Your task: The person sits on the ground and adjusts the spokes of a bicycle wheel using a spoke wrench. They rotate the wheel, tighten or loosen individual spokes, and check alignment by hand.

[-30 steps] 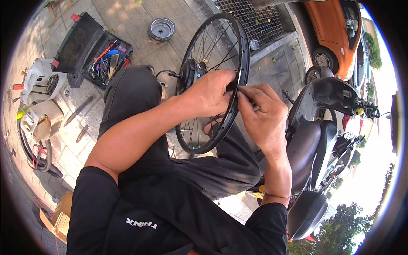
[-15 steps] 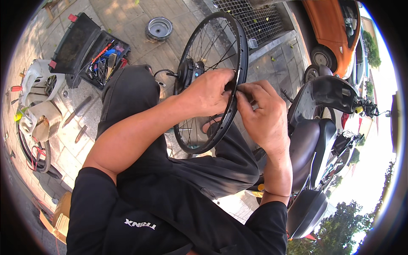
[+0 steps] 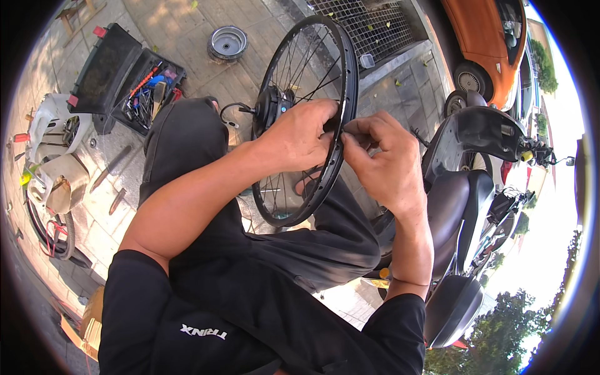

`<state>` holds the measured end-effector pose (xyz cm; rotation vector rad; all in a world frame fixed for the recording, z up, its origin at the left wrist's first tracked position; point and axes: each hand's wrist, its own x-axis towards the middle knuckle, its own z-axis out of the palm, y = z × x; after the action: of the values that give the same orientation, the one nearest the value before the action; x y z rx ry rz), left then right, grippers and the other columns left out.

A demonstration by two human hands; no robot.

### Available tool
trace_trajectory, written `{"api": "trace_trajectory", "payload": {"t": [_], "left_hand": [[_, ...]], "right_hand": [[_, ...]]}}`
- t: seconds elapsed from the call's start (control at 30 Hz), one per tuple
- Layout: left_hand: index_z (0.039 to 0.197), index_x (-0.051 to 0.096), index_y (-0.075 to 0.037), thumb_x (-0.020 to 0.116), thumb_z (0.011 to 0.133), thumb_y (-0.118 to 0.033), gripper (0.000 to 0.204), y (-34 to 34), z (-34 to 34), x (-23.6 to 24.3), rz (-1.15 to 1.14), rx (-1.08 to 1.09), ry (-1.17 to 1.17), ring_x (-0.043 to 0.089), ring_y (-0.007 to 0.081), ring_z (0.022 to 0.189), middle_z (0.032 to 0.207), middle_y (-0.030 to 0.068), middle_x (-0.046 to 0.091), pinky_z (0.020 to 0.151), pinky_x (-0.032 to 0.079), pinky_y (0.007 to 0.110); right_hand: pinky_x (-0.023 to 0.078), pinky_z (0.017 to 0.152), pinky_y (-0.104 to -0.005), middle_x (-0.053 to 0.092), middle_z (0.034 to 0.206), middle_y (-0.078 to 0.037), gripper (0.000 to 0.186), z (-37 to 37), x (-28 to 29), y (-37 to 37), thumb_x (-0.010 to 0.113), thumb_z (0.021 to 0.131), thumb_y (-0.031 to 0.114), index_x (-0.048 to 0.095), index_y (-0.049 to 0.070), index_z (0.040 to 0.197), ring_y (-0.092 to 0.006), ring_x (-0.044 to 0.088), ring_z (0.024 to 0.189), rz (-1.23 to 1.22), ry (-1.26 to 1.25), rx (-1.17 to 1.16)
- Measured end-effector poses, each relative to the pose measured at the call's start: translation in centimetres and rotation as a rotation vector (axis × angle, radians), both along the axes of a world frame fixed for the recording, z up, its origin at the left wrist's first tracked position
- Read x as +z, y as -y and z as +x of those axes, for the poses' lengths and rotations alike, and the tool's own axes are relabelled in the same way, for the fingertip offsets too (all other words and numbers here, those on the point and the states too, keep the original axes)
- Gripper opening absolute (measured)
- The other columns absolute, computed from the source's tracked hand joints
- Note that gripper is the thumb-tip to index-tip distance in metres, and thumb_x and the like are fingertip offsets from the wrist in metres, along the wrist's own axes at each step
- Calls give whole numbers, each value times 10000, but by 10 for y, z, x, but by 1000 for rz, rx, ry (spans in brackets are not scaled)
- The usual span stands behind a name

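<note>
A black spoked bicycle rim [image 3: 347, 69] stands tilted between my bent legs, with a bulky black hub [image 3: 270, 107] and a cable curving out to its left. My left hand [image 3: 305, 134] is closed at the inner side of the rim's right section, among the spokes, its fingertips partly hidden behind the rim. My right hand [image 3: 382, 159] has thumb and forefinger pinched at the outer face of that same section; whatever small thing is between them is too hidden to name.
An open toolbox [image 3: 150, 97], a metal drum part [image 3: 226, 44], loose metal bars [image 3: 109, 169], white containers [image 3: 62, 181] and a tyre lie on the pavement at left. A black scooter [image 3: 462, 219] stands close on my right, with an orange car [image 3: 481, 37] and a metal grate [image 3: 365, 34] beyond.
The wheel and both hands have shifted slightly left in the view, along with the surroundings. My right fingers stay at the same part of the rim, their bend slightly changed.
</note>
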<state>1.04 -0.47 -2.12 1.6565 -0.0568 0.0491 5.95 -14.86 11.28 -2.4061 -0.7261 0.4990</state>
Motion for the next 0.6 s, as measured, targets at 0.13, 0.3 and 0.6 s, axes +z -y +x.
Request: {"api": "trace_trajectory", "payload": {"t": [0.13,0.3,0.6], "left_hand": [[1011,662,30,657,794,22,217,0,0,1,-23,2,16,696,411,906,949,220,679,785,546,444],[1002,663,27,677,801,12,202,0,0,2,-31,8,27,703,396,882,930,214,683,771,547,436],[1010,655,25,681,791,30,221,1,-1,0,-27,28,50,702,399,882,928,217,681,764,543,440]], "right_hand": [[601,635,-327,681,910,-128,134,1,-4,3,708,894,21,731,-55,1001,-225,747,703,0,62,42],[603,646,-318,685,912,-125,124,1,-5,5,715,887,3,735,-58,993,-224,747,711,44,72,68],[601,651,-313,702,939,-123,129,1,-6,3,719,895,4,746,-53,1008,-214,747,716,38,65,56]]}}
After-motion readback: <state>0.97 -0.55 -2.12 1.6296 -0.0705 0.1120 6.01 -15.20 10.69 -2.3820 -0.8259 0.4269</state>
